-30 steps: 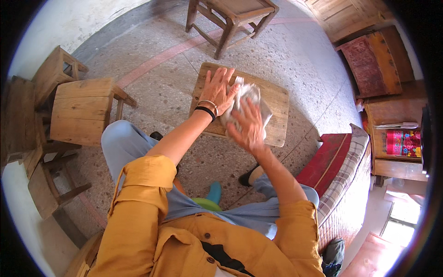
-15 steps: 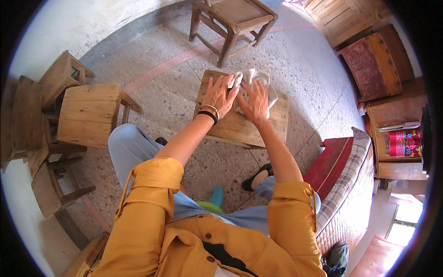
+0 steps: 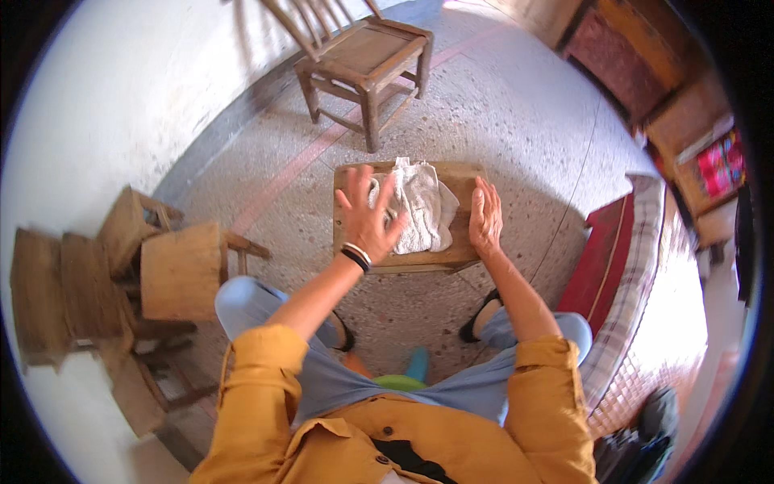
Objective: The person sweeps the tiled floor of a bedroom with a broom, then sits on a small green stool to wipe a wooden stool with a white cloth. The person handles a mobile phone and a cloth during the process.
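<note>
A low wooden stool point(image 3: 379, 260) stands between my knees, and a crumpled whitish cloth point(image 3: 423, 211) lies on the middle of its top. My left hand point(image 3: 371, 216), with a light and a dark band at the wrist, hovers at the cloth's left edge with its fingers spread; whether it touches the cloth I cannot tell. At the stool's right edge is my right hand point(image 3: 485, 216), its fingers stretched out and held side by side, apart from the cloth. Neither hand holds anything.
Ahead stands a wooden chair point(image 3: 367, 60). Several wooden stools point(image 3: 181, 270) crowd together on my left by the white wall. On my right is a low bed or bench with a plaid edge point(image 3: 633, 266). Dark shoes point(image 3: 484, 315) are beside the stool. Wooden furniture point(image 3: 629, 48) lines the far right.
Both hands have come off the cloth and moved apart, the left to its left side, the right to the stool's right edge. The cloth now lies uncovered. My view has shifted.
</note>
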### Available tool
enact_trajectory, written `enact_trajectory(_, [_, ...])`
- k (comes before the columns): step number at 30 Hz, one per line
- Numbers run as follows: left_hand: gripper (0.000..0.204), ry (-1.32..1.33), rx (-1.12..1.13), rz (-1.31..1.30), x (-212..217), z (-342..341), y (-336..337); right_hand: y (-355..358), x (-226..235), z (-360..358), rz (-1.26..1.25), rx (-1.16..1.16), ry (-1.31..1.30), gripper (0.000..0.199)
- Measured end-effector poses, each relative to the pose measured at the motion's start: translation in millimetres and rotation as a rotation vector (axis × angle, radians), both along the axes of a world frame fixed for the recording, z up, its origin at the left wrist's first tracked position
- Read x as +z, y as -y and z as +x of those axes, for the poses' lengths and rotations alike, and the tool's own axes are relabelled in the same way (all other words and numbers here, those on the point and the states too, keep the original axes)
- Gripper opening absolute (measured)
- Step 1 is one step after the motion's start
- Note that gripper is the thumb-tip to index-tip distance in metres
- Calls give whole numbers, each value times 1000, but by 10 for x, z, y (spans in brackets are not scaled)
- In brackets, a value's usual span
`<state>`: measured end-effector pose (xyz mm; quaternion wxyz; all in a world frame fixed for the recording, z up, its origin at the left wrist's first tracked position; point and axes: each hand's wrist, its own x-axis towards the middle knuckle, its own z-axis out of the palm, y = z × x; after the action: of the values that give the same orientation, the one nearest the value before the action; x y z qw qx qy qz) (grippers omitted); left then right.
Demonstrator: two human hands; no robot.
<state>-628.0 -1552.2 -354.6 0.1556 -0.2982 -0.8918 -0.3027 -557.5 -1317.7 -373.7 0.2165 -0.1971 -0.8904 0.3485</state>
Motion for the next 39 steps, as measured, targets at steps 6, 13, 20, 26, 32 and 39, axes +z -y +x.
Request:
enact_trajectory(6, [62, 220, -45, -374, 160, 256, -561, -20, -60, -16, -78, -167, 28, 59])
enact_trajectory(13, [47, 132, -118, -208, -126, -351, -473, 45, 87, 8, 25, -195, 86, 55])
enact_trajectory(20, [46, 91, -239, -265, 22, 366, 255, -44, 112, -36, 47, -180, 269, 52])
enact_trajectory(26, [43, 51, -193, -200, -72, -282, 157, -18, 152, -52, 131, -170, 322, 53])
enact_trajectory(32, [46, 39, -44, -213, -154, -818, -70, -7, 156, -70, 151, -148, 319, 56])
enact_trajectory(39, [48, 76, -141, -202, -175, 98, 536, -26, 116, -44, 218, -158, 332, 59])
